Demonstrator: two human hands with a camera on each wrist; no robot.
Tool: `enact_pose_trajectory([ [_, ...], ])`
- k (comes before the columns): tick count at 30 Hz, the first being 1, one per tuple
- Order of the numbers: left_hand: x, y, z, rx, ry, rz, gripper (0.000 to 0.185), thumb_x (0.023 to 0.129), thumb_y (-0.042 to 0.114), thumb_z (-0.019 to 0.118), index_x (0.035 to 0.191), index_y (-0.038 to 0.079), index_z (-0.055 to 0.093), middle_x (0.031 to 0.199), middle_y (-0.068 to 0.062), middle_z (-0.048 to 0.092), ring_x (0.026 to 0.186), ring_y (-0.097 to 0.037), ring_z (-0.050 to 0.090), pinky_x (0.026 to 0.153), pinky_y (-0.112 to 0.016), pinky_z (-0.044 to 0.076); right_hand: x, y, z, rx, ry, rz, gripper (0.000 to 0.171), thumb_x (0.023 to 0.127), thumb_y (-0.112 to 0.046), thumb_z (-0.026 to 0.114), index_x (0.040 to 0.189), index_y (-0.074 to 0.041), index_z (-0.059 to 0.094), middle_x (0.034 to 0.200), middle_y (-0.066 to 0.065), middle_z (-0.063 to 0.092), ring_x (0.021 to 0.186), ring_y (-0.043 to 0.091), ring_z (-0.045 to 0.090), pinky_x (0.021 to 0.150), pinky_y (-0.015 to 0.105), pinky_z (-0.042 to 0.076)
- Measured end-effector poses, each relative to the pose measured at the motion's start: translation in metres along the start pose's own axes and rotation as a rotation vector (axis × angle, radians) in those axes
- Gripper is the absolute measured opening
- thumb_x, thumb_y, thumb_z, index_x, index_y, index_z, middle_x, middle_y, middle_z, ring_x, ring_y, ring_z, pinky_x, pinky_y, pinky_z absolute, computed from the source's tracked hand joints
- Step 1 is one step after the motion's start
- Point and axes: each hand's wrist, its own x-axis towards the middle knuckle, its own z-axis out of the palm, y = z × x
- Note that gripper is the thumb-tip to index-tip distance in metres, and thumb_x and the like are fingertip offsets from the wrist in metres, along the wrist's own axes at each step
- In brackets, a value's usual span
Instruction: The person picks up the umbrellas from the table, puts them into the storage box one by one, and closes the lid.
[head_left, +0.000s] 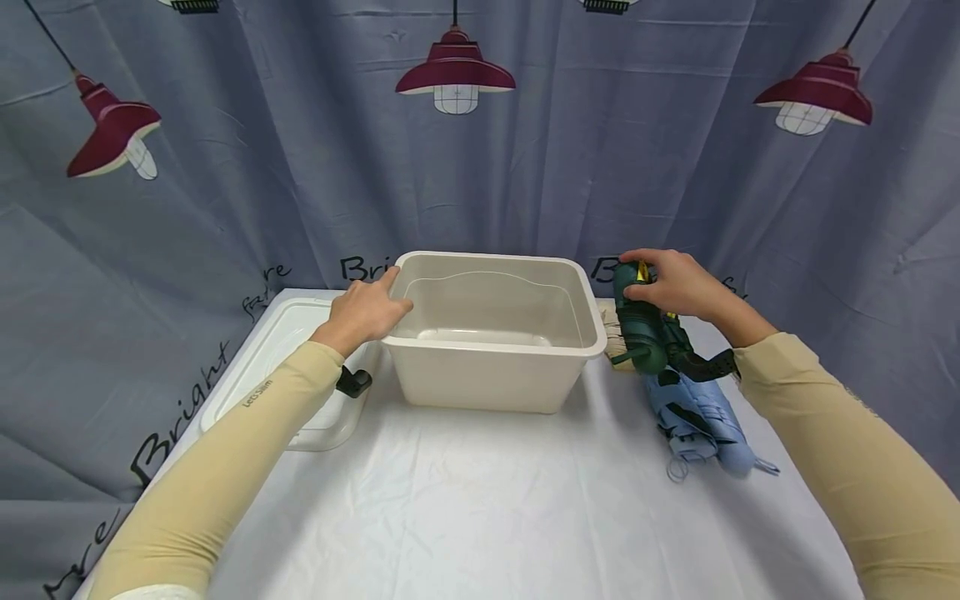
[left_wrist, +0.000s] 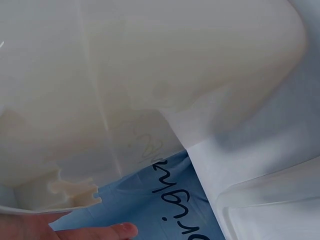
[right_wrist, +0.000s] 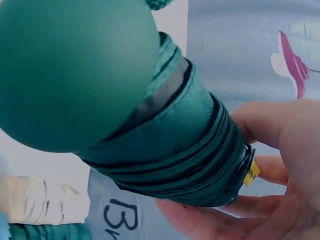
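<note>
there, the right hand (head_left: 675,285) curled around a folded green umbrella (head_left: 641,329) just right of the cream bin (head_left: 491,379); the left hand (head_left: 366,310) rested with loose fingers against the bin's left rim.

My head camera looked forward and down over the tabletop (head_left: 480,500) toward the curtain. The left wrist camera sat very close against the beige bin (left_wrist: 150,75), which the head view (head_left: 495,333) shared. The right wrist camera pressed close on the green folded umbrella (right_wrist: 150,125), also seen from the head (head_left: 641,329).
</note>
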Motion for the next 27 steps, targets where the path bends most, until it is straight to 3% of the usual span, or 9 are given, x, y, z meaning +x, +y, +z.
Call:
enact_pose_trajectory([
  [3,-0.001,-0.002,0.000,-0.002,0.000,-0.003,0.077,0.095,0.052,0.042,0.163,0.025,0.017,0.150,-0.024,0.047,0.134,-0.044,0.048,0.090,-0.059,0.047,0.007,-0.007,-0.004,0.006,0.006,-0.004,0.062,0.094,-0.025,0.067,0.149,-0.006,0.046,0.127,0.027,0.058,0.081,0.028,0.063,0.065,0.039,0.055],
  [10,-0.001,-0.001,0.001,-0.017,0.009,-0.003,0.078,0.094,0.053,0.042,0.163,0.027,0.018,0.150,-0.023,0.048,0.133,-0.042,0.049,0.088,-0.058,0.047,0.018,-0.024,-0.016,0.036,0.002,-0.003,0.062,0.095,-0.026,0.065,0.150,-0.006,0.044,0.133,0.026,0.054,0.104,0.037,0.060,0.073,0.044,0.059],
  [20,-0.002,-0.004,0.001,-0.017,-0.002,-0.018,0.077,0.095,0.052,0.042,0.163,0.028,0.016,0.151,-0.022,0.047,0.133,-0.043,0.049,0.088,-0.058,0.047,0.038,-0.057,-0.018,0.044,-0.007,-0.017,0.061,0.096,-0.028,0.064,0.151,-0.009,0.045,0.132,0.022,0.055,0.085,0.031,0.063,0.063,0.035,0.055],
  [27,0.000,-0.001,0.001,-0.031,-0.005,-0.011,0.077,0.094,0.052,0.041,0.163,0.028,0.016,0.153,-0.022,0.046,0.137,-0.043,0.045,0.092,-0.060,0.045,0.050,-0.071,-0.012,0.079,-0.034,-0.029,0.060,0.096,-0.025,0.063,0.150,-0.008,0.046,0.133,0.024,0.053,0.100,0.036,0.063,0.063,0.034,0.057],
])
